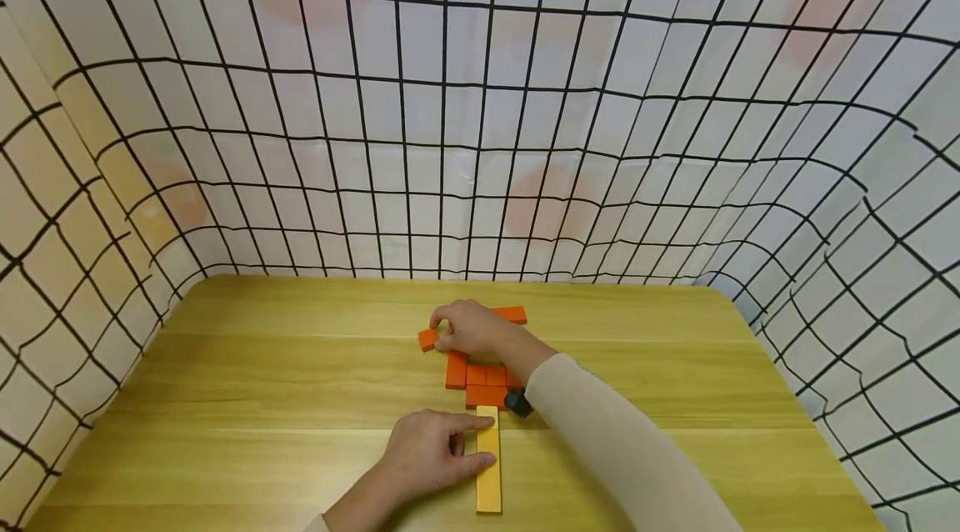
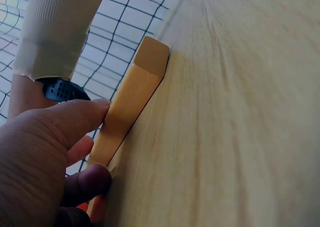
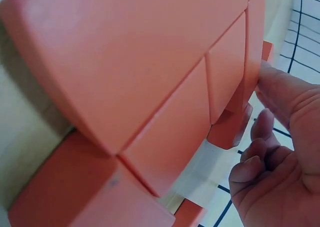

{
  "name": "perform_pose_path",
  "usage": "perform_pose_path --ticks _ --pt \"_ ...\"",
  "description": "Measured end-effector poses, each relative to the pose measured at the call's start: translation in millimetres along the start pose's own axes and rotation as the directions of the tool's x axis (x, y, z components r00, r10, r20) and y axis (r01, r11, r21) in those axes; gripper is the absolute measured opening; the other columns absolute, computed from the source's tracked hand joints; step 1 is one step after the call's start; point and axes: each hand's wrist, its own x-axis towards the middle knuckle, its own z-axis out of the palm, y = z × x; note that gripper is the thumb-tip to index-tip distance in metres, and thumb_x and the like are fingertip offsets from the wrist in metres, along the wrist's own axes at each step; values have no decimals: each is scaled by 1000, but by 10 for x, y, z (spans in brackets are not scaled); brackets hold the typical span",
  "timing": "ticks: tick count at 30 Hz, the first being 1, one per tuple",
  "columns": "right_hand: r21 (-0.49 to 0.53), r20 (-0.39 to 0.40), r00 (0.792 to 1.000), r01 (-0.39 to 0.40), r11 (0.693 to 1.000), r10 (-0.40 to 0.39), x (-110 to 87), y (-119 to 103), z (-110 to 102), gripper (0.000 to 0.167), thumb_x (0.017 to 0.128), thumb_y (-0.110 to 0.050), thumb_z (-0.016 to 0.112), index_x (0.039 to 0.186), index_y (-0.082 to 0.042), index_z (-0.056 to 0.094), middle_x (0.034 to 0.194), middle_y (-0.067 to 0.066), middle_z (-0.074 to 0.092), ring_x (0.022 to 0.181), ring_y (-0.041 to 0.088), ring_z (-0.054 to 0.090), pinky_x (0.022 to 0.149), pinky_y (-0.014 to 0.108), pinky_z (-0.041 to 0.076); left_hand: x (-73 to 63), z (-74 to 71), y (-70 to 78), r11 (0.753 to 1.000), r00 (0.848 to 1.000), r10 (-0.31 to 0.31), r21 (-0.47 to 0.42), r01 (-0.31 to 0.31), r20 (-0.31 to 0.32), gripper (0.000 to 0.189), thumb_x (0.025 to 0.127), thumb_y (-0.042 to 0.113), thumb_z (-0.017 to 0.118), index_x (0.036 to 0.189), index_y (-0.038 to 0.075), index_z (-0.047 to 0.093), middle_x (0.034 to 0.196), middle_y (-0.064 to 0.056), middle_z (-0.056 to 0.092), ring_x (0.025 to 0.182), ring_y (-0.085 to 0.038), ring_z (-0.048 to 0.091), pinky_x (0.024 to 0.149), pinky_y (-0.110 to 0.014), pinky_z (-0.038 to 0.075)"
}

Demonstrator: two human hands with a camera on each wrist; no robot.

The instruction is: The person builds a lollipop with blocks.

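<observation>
Small orange wooden brick (image 1: 427,339) might slip.
Right grip (image 1: 469,327) pinches just its end; uncurled left grip (image 1: 426,450) may bump yellow wooden strip (image 1: 489,489).

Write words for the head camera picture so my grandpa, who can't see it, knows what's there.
A person's right grip touches a small orange block beyond a cluster of orange blocks on a wooden table. Their left grip touches a yellow strip nearer the person. A black grid rises behind the table.

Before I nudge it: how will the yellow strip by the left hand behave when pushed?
The yellow strip has flat faces, so probably slides rather than rolls. Its woody look suggests stiffness. A seam near the orange blocks hints pieces might separate.
</observation>
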Motion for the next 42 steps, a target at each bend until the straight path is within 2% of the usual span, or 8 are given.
perform_pose_path --ticks 4,7,11,14,20,26,35,42 --pt "36 -21 1000 6 999 -5 1 23 5 29 98 -34 69 123 -19 65 94 -2 60 86 14 55 88 31 49 3 6 2 1000 1000 -17 -10 17 24 40 88 55 73 122 33 76 58 25 48 51 10 40 48 -18 32" --pt "126 -40 999 13 992 -8 -15 56 10 30 97 -35 71 121 -19 66 85 -3 57 76 13 52 78 29 47 3 11 1 1000 999 -22 -9 22 35 40 89 55 72 122 34 75 59 25 48 51 10 40 48 -18 32" --pt "291 -54 998 38 956 -23 -67 128 19 29 94 -35 74 118 -19 67 82 -3 55 69 12 48 70 27 45 1 17 -5 1000 999 -19 1 18 37 41 89 56 71 123 34 75 59 25 48 51 10 40 48 -18 32" --pt "360 -58 998 53 931 -34 -125 193 16 28 93 -34 76 115 -19 67 81 -3 54 68 11 47 69 25 45 0 17 -4 1000 999 -19 6 18 36 41 89 56 71 123 34 75 59 25 48 51 10 39 48 -18 32" --pt "389 -72 997 53 920 -27 -274 328 -32 28 91 -35 77 111 -18 68 84 -1 56 73 12 49 69 27 46 -7 15 -1 1000 999 -27 9 26 33 41 88 57 72 122 35 75 59 25 47 51 9 39 48 -19 31" --pt "367 -85 996 0 930 34 -385 500 -52 27 90 -40 78 106 -20 69 87 -1 61 73 13 51 67 28 46 -21 12 -6 999 999 -28 26 27 18 41 87 57 73 122 36 75 58 26 47 51 10 39 48 -19 32" --pt "377 -81 993 -54 925 91 -452 746 -45 22 90 -36 78 102 -19 69 87 0 60 74 15 51 68 30 44 -28 -2 2 999 999 -41 21 41 32 41 87 57 73 122 35 75 58 26 47 51 9 39 48 -19 32" --pt "330 -61 993 -75 941 101 -481 824 -68 22 90 -35 77 104 -19 70 88 -2 62 79 14 53 73 30 46 -23 -2 8 999 999 -27 23 26 22 41 87 56 73 122 34 75 58 26 47 51 10 39 48 -18 31"
